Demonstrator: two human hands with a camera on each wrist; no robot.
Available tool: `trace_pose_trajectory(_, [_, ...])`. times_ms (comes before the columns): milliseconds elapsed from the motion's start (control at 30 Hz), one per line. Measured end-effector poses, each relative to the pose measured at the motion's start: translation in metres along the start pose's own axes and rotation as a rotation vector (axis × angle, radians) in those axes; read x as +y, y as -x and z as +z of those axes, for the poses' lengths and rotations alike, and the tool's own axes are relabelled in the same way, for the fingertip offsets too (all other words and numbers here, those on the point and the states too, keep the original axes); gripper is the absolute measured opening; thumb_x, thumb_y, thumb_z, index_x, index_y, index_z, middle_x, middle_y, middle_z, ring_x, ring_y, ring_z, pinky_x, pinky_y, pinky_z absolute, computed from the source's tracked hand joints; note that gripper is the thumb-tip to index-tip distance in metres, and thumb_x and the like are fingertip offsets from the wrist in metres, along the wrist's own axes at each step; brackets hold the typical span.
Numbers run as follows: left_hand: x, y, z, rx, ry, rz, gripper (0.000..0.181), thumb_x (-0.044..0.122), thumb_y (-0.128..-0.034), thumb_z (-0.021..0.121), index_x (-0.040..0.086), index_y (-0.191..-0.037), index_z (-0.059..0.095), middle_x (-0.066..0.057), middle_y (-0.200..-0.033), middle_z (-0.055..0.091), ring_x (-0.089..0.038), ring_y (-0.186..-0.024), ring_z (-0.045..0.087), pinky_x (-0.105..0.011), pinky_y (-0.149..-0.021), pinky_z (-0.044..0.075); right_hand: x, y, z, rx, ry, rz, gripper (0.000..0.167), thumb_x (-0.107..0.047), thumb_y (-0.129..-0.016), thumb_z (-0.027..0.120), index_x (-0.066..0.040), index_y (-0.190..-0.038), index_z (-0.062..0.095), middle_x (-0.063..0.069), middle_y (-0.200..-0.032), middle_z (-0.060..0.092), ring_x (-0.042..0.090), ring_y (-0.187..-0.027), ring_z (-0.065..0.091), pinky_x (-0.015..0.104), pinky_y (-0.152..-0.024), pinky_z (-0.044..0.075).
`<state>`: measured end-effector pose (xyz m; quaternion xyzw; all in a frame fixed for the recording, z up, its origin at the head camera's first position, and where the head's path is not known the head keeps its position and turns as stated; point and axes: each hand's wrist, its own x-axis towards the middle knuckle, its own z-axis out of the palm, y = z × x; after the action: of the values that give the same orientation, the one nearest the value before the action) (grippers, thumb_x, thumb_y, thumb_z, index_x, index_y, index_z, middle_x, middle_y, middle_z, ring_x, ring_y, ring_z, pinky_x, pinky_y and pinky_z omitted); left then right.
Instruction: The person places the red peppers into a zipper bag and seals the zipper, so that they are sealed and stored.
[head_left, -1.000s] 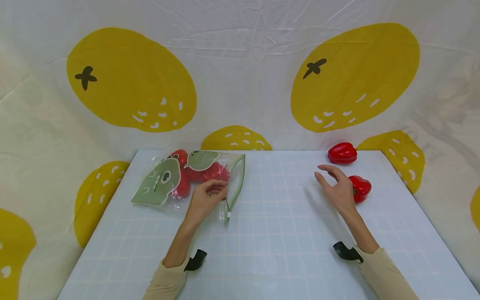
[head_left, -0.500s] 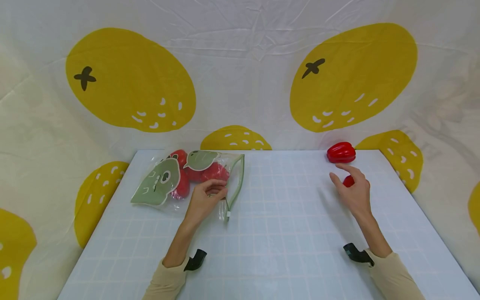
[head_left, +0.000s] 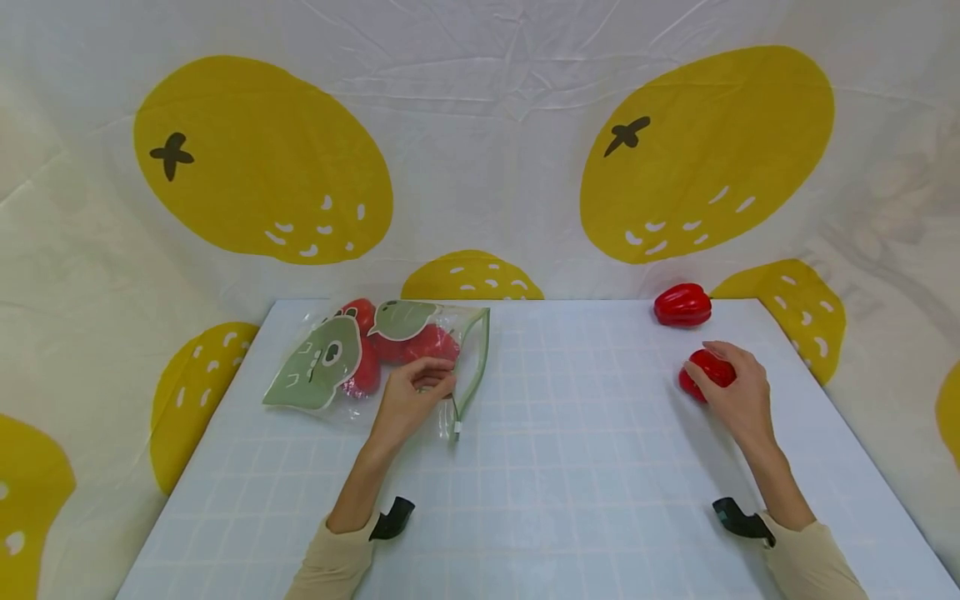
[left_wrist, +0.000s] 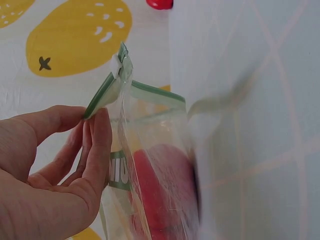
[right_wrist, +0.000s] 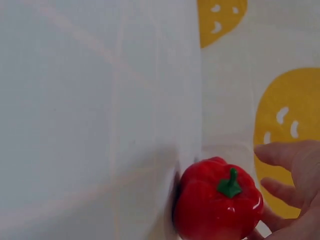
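Note:
In the head view my left hand (head_left: 414, 396) pinches the green-edged rim of a clear zip bag (head_left: 311, 367) with animal-face prints. Several red items (head_left: 431, 342) lie inside it, partly covered by the prints. The left wrist view shows thumb and fingertips together on the green zip strip (left_wrist: 100, 95), beside a white slider (left_wrist: 116, 65); the mouth gapes. My right hand (head_left: 738, 396) hovers over a red bell pepper (head_left: 712, 371), thumb in front and fingers behind. In the right wrist view its fingers (right_wrist: 280, 152) are spread above the pepper, which has a green stem (right_wrist: 230, 185).
A second red bell pepper (head_left: 682, 305) lies behind the first, near the back edge of the pale checked table (head_left: 555, 467). A white cloth (head_left: 487, 150) with big yellow fruit prints hangs behind. Black wrist cameras (head_left: 392, 518) sit at both sleeves.
My right hand has moved rightward and down, from left of the front bell pepper to over it. The left hand keeps its pinch on the bag rim, and the bag has not moved.

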<state>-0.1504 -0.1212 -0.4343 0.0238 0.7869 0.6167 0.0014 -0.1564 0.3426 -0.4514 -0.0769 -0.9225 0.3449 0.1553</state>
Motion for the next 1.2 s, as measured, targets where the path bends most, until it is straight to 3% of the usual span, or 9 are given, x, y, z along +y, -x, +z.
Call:
trace_pose_trajectory(500, [0.000,0.001,-0.001,0.008,-0.002,-0.016,0.025,0.012,-0.0935,0.077,0.006,-0.117,0.074,-0.009,-0.109,0.073,-0.023,-0.100,0.068,-0.019,-0.083,0.058,0.010,0.006,-0.006,-0.071,0.026,0.034,0.060,-0.020,-0.096,0.072,0.001,-0.147,0.048,0.033,-0.146,0.043,0.052,-0.135,0.035,0.075,-0.093,0.046])
trace_pose_trajectory(667, [-0.001,0.000,-0.001,0.004,0.004,-0.009,0.025,0.012,-0.0938,0.076,0.006,-0.118,0.074,-0.009,-0.109,0.073,-0.024,-0.100,0.068,-0.019,-0.083,0.058,0.012,0.006,-0.008,-0.074,0.047,0.065,0.059,-0.023,-0.099,0.069,0.000,-0.149,0.048,0.032,-0.146,0.045,0.050,-0.131,0.039,0.072,-0.096,0.046])
trace_pose_trajectory(967, [-0.001,0.001,-0.001,0.005,0.007,-0.011,0.024,0.012,-0.0936,0.077,0.006,-0.117,0.074,-0.009,-0.108,0.073,-0.023,-0.099,0.068,-0.019,-0.082,0.058,0.020,0.004,-0.016,-0.136,0.081,0.041,0.060,-0.027,-0.102,0.066,0.002,-0.150,0.045,0.035,-0.142,0.046,0.052,-0.123,0.043,0.071,-0.092,0.050])
trace_pose_trajectory(1200, [0.000,0.000,-0.001,0.010,0.003,-0.018,0.024,0.012,-0.0937,0.077,0.007,-0.117,0.074,-0.009,-0.109,0.073,-0.023,-0.100,0.068,-0.019,-0.082,0.058,0.022,0.001,-0.018,-0.140,0.096,0.050,0.062,-0.029,-0.100,0.068,0.006,-0.148,0.046,0.036,-0.139,0.049,0.052,-0.120,0.047,0.066,-0.091,0.052])
